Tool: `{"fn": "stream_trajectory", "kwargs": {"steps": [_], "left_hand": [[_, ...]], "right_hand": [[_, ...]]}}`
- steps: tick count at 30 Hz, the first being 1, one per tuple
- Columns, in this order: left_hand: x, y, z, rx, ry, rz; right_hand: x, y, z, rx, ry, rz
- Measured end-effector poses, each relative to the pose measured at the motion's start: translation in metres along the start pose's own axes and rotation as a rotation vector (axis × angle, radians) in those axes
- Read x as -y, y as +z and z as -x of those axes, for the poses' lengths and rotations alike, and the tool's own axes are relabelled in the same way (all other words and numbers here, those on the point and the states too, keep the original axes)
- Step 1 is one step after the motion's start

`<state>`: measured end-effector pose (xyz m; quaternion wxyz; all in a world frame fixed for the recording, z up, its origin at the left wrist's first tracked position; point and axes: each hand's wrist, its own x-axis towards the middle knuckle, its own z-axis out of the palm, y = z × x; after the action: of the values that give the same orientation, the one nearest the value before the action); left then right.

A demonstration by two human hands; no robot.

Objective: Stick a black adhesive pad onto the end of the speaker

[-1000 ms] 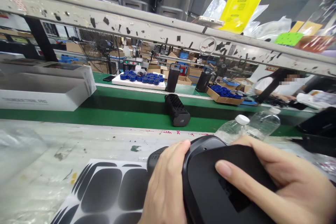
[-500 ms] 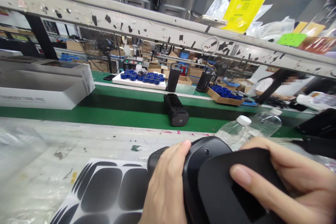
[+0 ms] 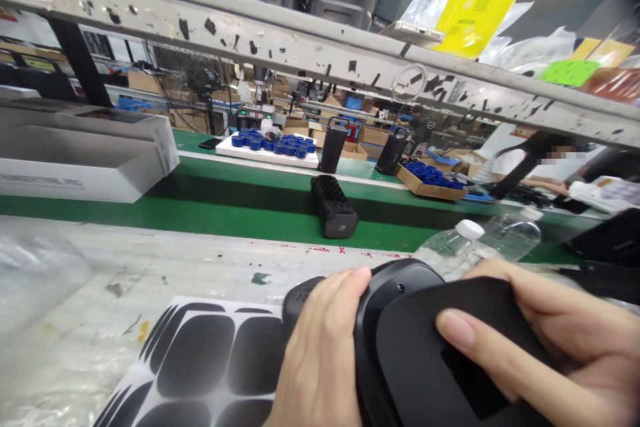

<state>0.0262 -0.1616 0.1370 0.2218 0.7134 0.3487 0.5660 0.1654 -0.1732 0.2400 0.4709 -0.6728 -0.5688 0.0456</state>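
My left hand (image 3: 320,353) wraps round a black housing (image 3: 403,273) with a perforated side, tilted so that its rounded end faces me. A small screw hole shows near its upper rim. In my right hand (image 3: 545,347) is a black rounded sticker (image 3: 410,347), pinched with the thumb on its face and the other fingers behind. The sticker lies over the end of the housing; whether it touches all along cannot be seen. A darker rectangle shows beside my thumb. Left of my hands lies a white sheet of black stickers (image 3: 197,353) in the same rounded shape.
A perforated black speaker-like unit (image 3: 334,208) lies on the green conveyor belt (image 3: 240,210). Clear plastic bottles (image 3: 467,237) stand beyond my right hand. A white box (image 3: 85,167) is at left. Blue round parts (image 3: 273,145) sit across the belt. A shelf beam (image 3: 300,40) crosses above.
The view has shifted slightly. Both hands keep their hold, and the sticker stays over the housing's end with hardly any visible movement.
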Motion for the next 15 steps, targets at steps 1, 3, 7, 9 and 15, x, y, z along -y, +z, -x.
{"fn": "stream_trajectory", "kwargs": {"steps": [1, 3, 7, 9, 15], "left_hand": [[0.000, -0.001, -0.001, 0.010, 0.010, -0.018], [0.000, -0.002, -0.002, 0.028, 0.040, -0.043], [0.001, -0.003, -0.002, 0.032, 0.064, -0.040], [0.001, -0.002, -0.002, 0.037, 0.059, -0.042], [0.005, 0.000, -0.002, 0.035, 0.087, -0.070]], "right_hand": [[0.000, 0.001, -0.002, -0.003, -0.001, 0.006], [-0.003, 0.000, -0.005, -0.005, -0.007, 0.023], [-0.014, -0.007, -0.002, 0.033, -0.054, 0.079], [-0.020, -0.011, 0.000, 0.097, -0.118, 0.098], [-0.028, -0.019, 0.002, 0.180, -0.198, 0.084]]}}
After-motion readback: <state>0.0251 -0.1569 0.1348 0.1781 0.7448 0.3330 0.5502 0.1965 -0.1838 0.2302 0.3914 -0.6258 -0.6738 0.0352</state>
